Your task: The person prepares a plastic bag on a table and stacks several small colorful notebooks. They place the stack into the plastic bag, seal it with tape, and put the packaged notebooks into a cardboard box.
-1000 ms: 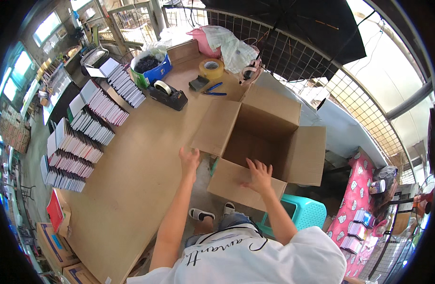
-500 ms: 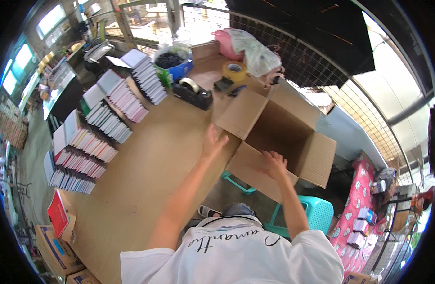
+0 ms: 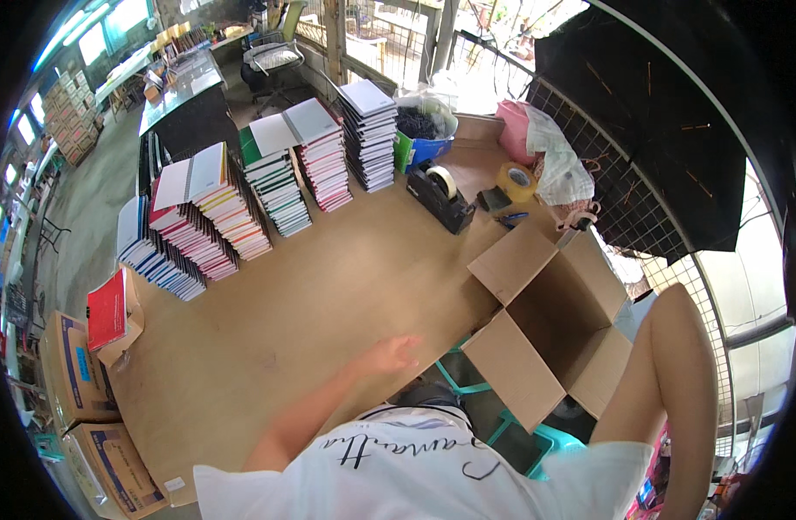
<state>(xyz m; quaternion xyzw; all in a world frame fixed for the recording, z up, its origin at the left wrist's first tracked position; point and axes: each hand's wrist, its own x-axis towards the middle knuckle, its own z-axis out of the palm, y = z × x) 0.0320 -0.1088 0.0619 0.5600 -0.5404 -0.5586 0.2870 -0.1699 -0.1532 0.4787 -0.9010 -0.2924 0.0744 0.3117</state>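
My left hand (image 3: 387,355) is over the brown tabletop (image 3: 328,295), close to its near right edge, with nothing in it and its fingers loosely stretched out. My right arm (image 3: 675,373) is raised and bent sharply at the elbow on the right; the hand itself is out of the picture. Between the two arms stands a cardboard box (image 3: 515,368) with its flaps folded outward, beside the table's right edge. I see nothing inside the part of the box that shows. Teal plastic stools (image 3: 545,446) show below it; whether they bear the box is hidden.
Tall stacks of spiral notebooks (image 3: 281,178) line the table's far left side. At the back are a black tape dispenser (image 3: 441,198), a yellow tape roll (image 3: 516,180) and a blue bin (image 3: 428,147). A red book (image 3: 107,309) and closed cartons (image 3: 81,368) stand at left.
My view has turned rightward-to-left, so the scene sits further right. My right hand has left the box flap and gone out of view; my left hand has drawn back from the box.
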